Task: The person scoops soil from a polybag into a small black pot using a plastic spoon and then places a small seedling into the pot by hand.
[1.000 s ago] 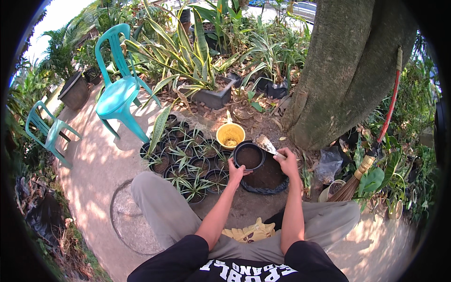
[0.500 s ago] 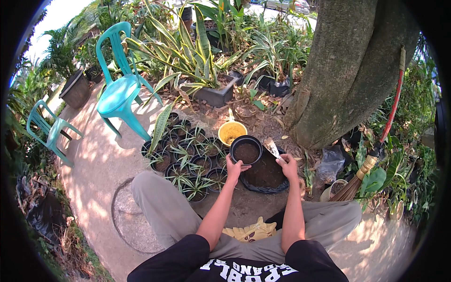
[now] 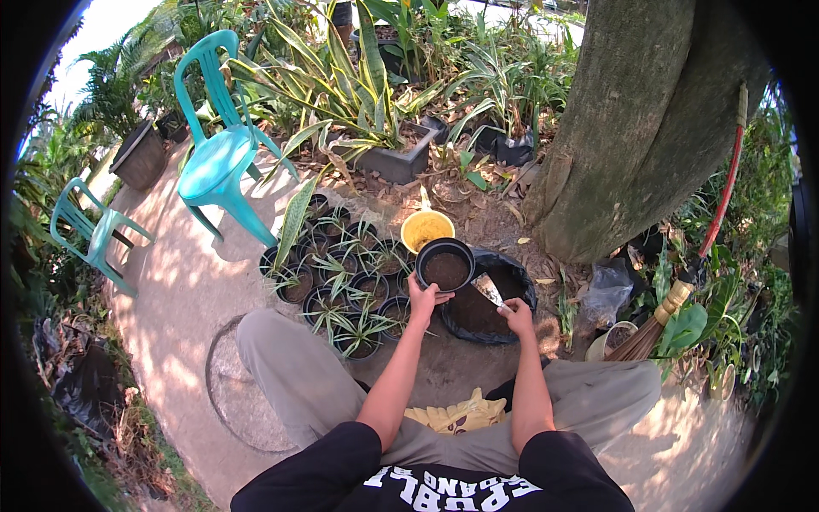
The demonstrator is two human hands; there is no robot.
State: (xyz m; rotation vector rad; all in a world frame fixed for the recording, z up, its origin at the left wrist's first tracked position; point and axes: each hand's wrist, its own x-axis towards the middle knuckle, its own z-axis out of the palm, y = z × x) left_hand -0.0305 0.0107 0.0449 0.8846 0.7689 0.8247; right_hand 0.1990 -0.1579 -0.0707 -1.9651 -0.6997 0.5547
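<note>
My left hand (image 3: 425, 299) grips a round black plant pot (image 3: 445, 264) by its lower side, and dark soil shows inside it. In my right hand (image 3: 517, 317) is the handle of a small trowel (image 3: 489, 289), its soil-smeared blade pointing up and left, close to the pot's right side. Beneath both lies a wide container lined with black plastic (image 3: 531, 294), holding dark soil. Just behind the pot stands a yellow dipper (image 3: 427, 227) with a handle, its inside dirty. Left of my left hand, several small black pots (image 3: 373, 291) with striped leafy seedlings stand close together.
Two green plastic chairs (image 3: 219, 162) stand at the left on the concrete. A thick tree trunk (image 3: 610, 128) rises at the right, with a stick broom (image 3: 648, 337) near it. Yellow gloves (image 3: 461, 414) lie between my legs. Behind are a grey planter (image 3: 397, 162) and leafy plants.
My right hand has lowered a little and the trowel's blade has dropped over the soil container, beside the pot. The pot stays in my left hand, slightly lower. The view has shifted slightly.
</note>
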